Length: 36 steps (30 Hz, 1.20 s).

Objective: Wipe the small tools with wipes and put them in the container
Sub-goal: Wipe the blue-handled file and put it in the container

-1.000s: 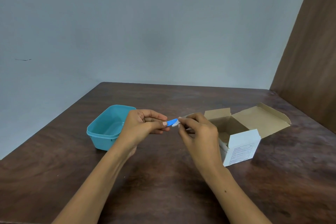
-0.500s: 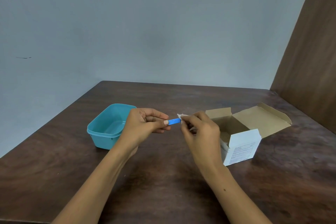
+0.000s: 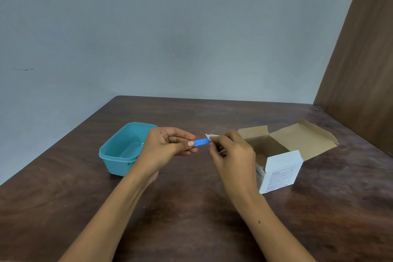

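Tool [image 3: 201, 142] – small blue plastic strip, held in air above desk [image 3: 191, 219], between your two hands. Your left hand [image 3: 168, 147] pinches one end with thumb and fingers [image 3: 185, 136]; your right hand [image 3: 231, 151] presses white wipe [image 3: 210, 136] onto other end. Likely light, stiff, a bit slick when wet – grip flat faces firmly. Beyond: teal container [image 3: 119, 153] left, open box [image 3: 278, 168] right; label print too small to read.

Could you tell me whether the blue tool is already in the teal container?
No, the left hand holds the blue tool beside the teal container.
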Each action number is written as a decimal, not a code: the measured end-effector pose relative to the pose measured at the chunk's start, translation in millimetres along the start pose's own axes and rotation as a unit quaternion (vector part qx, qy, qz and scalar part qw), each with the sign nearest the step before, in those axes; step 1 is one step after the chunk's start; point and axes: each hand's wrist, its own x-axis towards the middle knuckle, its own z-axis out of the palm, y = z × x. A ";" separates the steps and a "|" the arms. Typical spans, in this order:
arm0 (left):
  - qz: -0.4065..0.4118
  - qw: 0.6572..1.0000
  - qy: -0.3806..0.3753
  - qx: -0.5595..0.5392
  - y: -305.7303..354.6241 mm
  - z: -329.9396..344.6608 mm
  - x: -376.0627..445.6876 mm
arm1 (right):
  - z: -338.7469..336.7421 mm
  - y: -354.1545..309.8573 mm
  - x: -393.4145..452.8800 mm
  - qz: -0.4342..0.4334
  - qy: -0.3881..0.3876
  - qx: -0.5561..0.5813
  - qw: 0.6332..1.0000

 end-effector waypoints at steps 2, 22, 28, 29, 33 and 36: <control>0.000 1.000 -0.004 -0.001 -0.3 -0.3 0.1 | -2.0 2.9 1.5 0.018 0.014 -0.009 1.000; 0.018 1.000 0.016 -0.020 -1.3 -6.2 4.5 | -4.7 6.8 5.5 0.028 0.019 0.031 0.999; -0.005 0.999 0.012 -0.033 -0.7 -7.2 5.3 | -5.2 4.4 5.5 0.020 -0.022 0.003 1.000; -0.010 0.999 0.010 -0.033 -0.9 -7.4 5.3 | -5.2 4.1 5.7 0.018 -0.027 -0.006 0.999; -0.010 0.999 -0.001 -0.035 -1.9 -6.6 4.5 | -4.8 4.4 6.9 0.019 -0.041 -0.034 0.998; 0.012 0.999 -0.011 -0.031 -0.4 -4.1 2.4 | -4.1 6.9 6.6 0.026 -0.045 -0.036 0.998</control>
